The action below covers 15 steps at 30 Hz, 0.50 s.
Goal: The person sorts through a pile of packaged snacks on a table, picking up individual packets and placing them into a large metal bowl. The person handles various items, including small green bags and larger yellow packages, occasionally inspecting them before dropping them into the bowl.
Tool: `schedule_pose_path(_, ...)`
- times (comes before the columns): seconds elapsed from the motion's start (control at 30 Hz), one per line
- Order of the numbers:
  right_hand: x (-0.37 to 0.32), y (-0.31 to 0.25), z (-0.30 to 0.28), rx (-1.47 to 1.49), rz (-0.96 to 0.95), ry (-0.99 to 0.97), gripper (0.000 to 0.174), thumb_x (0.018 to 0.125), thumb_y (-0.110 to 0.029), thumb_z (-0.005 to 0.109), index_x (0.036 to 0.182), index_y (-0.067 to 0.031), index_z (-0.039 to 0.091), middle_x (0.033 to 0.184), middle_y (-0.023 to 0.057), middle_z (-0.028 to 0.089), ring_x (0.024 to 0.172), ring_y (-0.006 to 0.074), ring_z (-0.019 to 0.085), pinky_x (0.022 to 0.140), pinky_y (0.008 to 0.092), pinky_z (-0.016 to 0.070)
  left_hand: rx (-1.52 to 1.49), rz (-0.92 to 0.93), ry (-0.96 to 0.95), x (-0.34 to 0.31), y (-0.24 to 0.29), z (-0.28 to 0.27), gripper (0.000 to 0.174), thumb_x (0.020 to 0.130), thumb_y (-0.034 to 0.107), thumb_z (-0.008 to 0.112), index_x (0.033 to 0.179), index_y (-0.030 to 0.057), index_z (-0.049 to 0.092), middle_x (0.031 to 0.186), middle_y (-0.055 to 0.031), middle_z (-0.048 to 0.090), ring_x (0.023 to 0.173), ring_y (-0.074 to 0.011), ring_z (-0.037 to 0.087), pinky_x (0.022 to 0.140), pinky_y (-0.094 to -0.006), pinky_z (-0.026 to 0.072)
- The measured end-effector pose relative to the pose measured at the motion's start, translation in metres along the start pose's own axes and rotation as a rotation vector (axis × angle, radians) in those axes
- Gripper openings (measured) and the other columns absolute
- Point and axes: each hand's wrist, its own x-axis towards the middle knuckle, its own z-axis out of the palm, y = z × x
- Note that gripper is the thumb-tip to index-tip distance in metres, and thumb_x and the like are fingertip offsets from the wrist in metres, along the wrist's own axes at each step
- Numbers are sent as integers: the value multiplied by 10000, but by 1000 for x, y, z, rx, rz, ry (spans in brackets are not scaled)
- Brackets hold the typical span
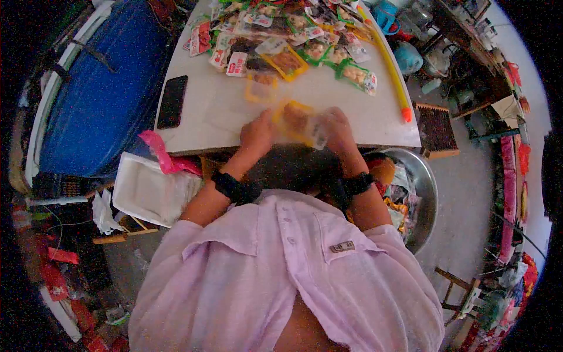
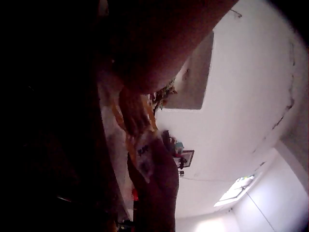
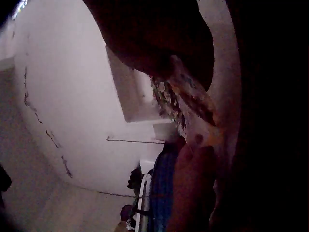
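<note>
Between the two hands, above the table's front edge, is a yellow-edged clear packet [image 1: 295, 119] with brown food inside. The left hand [image 1: 257, 134] pinches its left end; the right hand [image 1: 338, 130] pinches its right end, which is clear with some print. The packet also shows in the left wrist view [image 2: 136, 116] and, darkly, in the right wrist view [image 3: 195, 101]. Just beyond the hands a yellow-edged packet [image 1: 261, 87] lies on the white table [image 1: 217, 117], near another yellow-edged packet [image 1: 285, 62].
Many packets [image 1: 305, 29] are heaped at the table's far side. A black phone [image 1: 173, 102] lies at the left edge, a yellow tube [image 1: 387, 58] along the right. Below stand a white foam box [image 1: 141, 188] with pink plastic [image 1: 157, 149] beside it, and a metal basin [image 1: 431, 193] of packets.
</note>
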Motion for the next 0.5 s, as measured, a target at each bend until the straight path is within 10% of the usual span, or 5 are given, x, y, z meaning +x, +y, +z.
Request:
schedule_pose_path(0.1,13,19,-4,-794,-733,45,174,527,-60,525,701,-73,532,749,118,504,681,289,456,618,354,382,-9,-104,-198,-3,14,-15,410,688,194,489,1073,79,407,824,-164,545,737,-326,523,655,-404,415)
schedule_pose_path(0.3,19,-15,25,-782,-362,-331,232,550,-169,592,747,-58,541,687,105,531,696,287,482,682,354,386,137,172,23,-8,13,-16,326,729,207,425,1054,188,429,614,-133,543,573,-294,527,525,-427,385)
schedule_pose_path(0.4,21,-3,35,-857,-690,-155,250,504,-195,613,716,-82,545,679,89,537,673,296,484,648,363,391,367,208,-12,-8,12,-24,327,724,197,427,1051,200,438,596,-106,541,546,-269,526,498,-410,373)
schedule_pose_path(0.5,40,30,35,-975,-426,-178,288,463,-235,635,686,-81,536,682,100,537,657,306,484,621,380,383,397,199,-100,-14,14,-34,356,676,135,471,1029,91,450,696,-131,558,611,-307,528,563,-435,401)
